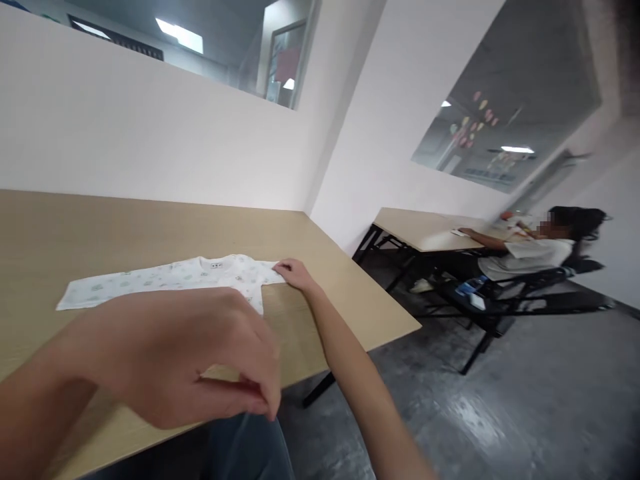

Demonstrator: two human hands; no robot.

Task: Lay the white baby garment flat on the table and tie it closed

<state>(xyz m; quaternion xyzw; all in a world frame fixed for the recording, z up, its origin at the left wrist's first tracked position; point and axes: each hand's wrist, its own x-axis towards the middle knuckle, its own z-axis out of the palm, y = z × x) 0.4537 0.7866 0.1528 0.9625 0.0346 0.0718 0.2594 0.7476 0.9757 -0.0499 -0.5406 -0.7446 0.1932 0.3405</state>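
Left hand (pixel 175 353) half-curled, empty, over infant shirt (pixel 200 280); right hand (pixel 295 273) resting open on sleeve end (pixel 267 271).

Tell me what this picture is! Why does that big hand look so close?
This picture comes from a little camera worn on a person's head, so you see almost what that person sees when looking down. There's no machine here, just two bare hands. The left hand looks big because it's close to the camera, and it isn't holding anything you can see. The right hand is reaching out and touching the sleeve of a small white long-sleeved shirt with a tiny pattern. The shirt is lying flat on a light wooden table. Farther back, another person is sitting at a different table.
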